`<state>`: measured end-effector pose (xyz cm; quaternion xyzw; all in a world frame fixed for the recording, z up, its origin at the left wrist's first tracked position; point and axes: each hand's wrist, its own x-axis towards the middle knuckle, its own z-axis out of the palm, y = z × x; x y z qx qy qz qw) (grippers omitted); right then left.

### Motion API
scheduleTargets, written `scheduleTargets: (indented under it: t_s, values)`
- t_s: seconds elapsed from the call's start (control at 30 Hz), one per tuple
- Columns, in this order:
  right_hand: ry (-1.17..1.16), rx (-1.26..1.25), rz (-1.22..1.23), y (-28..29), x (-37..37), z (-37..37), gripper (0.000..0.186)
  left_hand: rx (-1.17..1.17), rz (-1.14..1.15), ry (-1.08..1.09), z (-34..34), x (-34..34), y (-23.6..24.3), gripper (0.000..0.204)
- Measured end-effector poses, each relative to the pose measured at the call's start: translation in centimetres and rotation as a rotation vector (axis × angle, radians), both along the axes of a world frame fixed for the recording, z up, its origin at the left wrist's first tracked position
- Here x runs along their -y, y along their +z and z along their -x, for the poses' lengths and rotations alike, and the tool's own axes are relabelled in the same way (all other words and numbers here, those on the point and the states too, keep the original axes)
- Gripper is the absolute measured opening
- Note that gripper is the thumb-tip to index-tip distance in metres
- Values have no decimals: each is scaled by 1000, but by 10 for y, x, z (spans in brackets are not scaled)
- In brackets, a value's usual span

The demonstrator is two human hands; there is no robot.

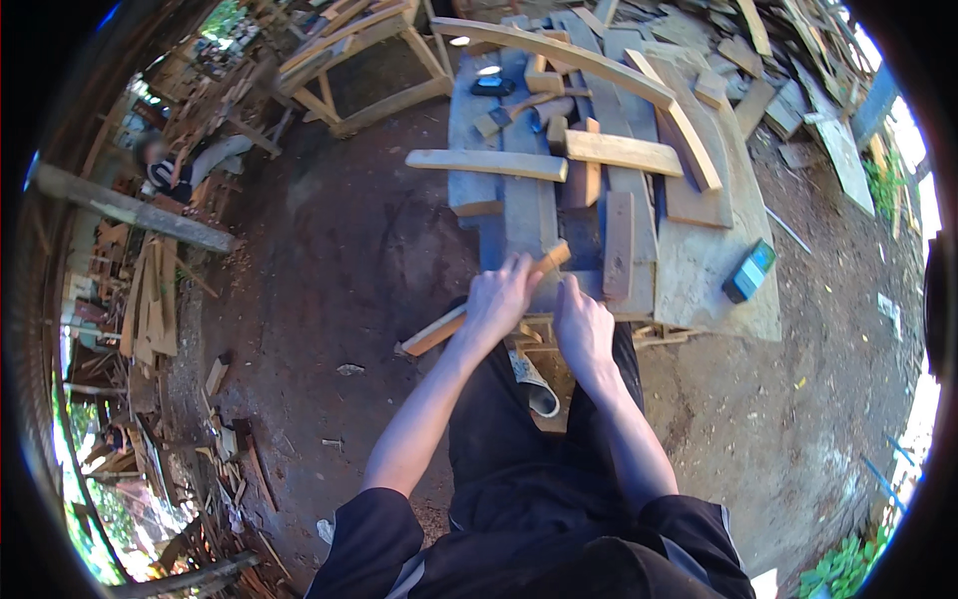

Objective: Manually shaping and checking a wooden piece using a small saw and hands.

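My left hand [499, 301] is closed round a narrow wooden strip [435, 331], which slants from beside my left thigh up to the near edge of the workbench [529, 215]. The strip's far end pokes out past my fingers. Just to the right, my right hand [587, 325] is closed with its fingertips pinched close to that end; anything in them is too small to make out. Ahead on the bench lie a long pale board [489, 163], a shorter thick board [624, 153] and a reddish block [619, 245].
A blue and black box [748, 272] sits on the bench's right side. Near the far end are a black device [492, 86] and a long curved timber [559, 52]. A wooden frame [389, 125] stands far left. A person [175, 175] is in the left background.
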<state>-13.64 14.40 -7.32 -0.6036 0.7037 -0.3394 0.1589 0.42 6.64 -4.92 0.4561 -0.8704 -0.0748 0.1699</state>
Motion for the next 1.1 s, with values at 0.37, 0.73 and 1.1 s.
scheduleTargets:
  t_s: [0.37, 0.73, 1.1]
  values:
    - [43, -133, -83, -4, -2, 10, 17, -80, 23, 57, 3, -9, -8, 21]
    - [113, -188, -83, 10, 2, 22, 11, -9, -119, 192, -2, -19, 0, 36]
    - [101, -184, -128, 9, 5, 20, 16, 22, -281, 194, -15, -7, 10, 46]
